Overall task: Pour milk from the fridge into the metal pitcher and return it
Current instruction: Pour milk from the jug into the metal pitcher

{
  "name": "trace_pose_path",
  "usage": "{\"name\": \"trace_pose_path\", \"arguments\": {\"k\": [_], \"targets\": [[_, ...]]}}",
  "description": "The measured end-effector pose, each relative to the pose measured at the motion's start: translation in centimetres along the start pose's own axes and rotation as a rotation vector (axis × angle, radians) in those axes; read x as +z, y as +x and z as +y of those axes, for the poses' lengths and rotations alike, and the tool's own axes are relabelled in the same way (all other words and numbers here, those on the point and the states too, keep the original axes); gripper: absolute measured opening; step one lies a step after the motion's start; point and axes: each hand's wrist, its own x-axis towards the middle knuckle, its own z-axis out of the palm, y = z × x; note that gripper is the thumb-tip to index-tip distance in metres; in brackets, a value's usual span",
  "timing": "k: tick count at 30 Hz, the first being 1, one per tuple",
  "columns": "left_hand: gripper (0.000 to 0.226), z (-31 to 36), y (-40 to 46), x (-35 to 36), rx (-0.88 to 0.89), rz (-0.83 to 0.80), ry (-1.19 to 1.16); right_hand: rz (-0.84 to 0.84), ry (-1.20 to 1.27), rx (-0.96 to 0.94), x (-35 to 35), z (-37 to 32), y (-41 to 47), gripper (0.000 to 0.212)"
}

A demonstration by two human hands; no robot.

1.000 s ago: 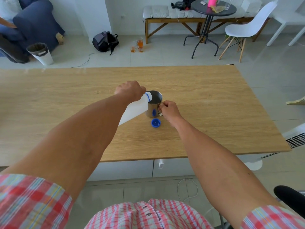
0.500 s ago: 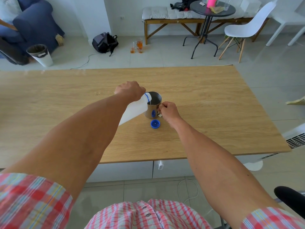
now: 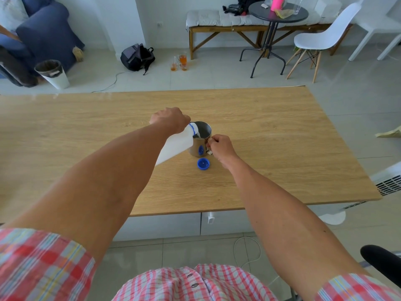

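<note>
Head camera looked down on a wooden table, where the left hand was closed around a white milk bottle. The bottle was tilted, its blue-ringed mouth over the rim of the metal pitcher, and a thin white stream entered the pitcher. The right hand pinched the pitcher's handle on its right side, with the fingers curled in. The pitcher stood upright near the middle of the table. A blue cap lay on the table just in front of the pitcher, apart from both hands.
</note>
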Motion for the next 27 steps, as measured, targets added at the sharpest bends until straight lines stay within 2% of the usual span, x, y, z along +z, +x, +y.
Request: {"name": "trace_pose_path", "arguments": {"k": [27], "targets": [[0.035,0.02,0.19,-0.17,-0.007,-0.029,-0.010,-0.006,-0.008,0.015,-0.13,0.05,0.29,0.028]]}}
